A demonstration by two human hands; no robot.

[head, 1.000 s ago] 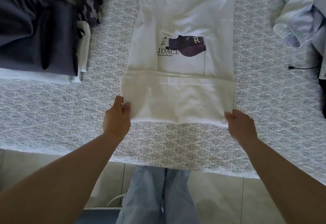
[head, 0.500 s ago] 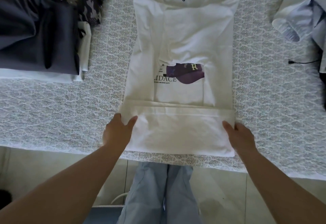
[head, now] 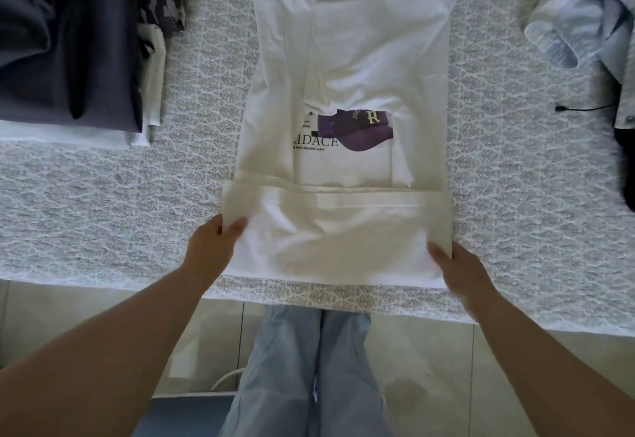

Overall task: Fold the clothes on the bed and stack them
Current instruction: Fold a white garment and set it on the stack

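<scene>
Both hands, left and right, pinch shirt hem fold (mid-fold); next, carry it toward collar.

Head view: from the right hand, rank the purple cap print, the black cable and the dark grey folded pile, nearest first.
From the right hand:
1. Purple cap print, ahead on the white shirt.
2. Black cable, far right.
3. Dark grey pile, far left.

Left hand and right hand bare, no rings or watch visible. Forearms bare to frame edge, no sleeves in view. Light blue trousers, loose cut, possibly denim; vertical seam lines faint.
</scene>
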